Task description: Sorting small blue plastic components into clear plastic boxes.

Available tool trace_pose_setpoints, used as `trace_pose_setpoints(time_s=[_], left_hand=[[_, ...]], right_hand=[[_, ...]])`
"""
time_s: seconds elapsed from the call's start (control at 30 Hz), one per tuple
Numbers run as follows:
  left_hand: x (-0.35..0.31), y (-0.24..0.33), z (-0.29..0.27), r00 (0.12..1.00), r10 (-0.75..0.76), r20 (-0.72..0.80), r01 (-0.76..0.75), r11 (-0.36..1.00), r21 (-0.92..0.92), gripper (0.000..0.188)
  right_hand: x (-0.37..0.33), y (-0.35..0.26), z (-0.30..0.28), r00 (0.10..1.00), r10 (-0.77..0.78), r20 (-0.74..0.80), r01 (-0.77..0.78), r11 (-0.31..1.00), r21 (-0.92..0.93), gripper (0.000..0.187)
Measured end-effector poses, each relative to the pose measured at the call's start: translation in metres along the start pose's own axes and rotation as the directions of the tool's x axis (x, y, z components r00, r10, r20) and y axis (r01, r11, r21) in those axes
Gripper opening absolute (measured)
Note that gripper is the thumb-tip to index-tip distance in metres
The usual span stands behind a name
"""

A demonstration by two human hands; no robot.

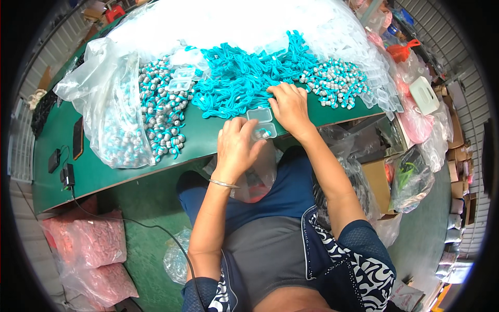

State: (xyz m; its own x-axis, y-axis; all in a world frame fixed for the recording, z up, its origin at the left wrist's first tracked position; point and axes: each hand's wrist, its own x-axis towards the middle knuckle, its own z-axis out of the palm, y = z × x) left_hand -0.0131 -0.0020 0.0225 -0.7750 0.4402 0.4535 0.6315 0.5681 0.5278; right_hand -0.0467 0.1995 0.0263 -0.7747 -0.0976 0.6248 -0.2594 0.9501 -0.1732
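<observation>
Resting left hand (pixel 237 143), loosely curled, at clear hinged box (pixel 259 115); poising right hand (pixel 291 108), fingers bent, by teal cords (pixel 234 78) on green desk (pixel 193 139); leaving both grips unclear.

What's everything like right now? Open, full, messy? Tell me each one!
Small clear plastic case: open, small pieces inside.
Teal looped cords: heaped loosely.
Round grey-and-teal beads: loose, piled.
Large clear plastic bag: holding similar beads.
Left hand: at the case, grip unclear.
Silver metal bracelet: worn.
Right hand: fingers bent, at the cords.
</observation>
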Motion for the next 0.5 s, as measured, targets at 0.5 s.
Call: trace_pose_setpoints(time_s=[0.5], left_hand=[[0.0, -0.003, 0.001, 1.0, -0.007, -0.023, 0.006, 0.999, -0.046, 0.052]], right_hand=[[-0.028, -0.011, -0.048, 0.988, -0.083, 0.13, 0.027, 0.923, 0.384, 0.016]])
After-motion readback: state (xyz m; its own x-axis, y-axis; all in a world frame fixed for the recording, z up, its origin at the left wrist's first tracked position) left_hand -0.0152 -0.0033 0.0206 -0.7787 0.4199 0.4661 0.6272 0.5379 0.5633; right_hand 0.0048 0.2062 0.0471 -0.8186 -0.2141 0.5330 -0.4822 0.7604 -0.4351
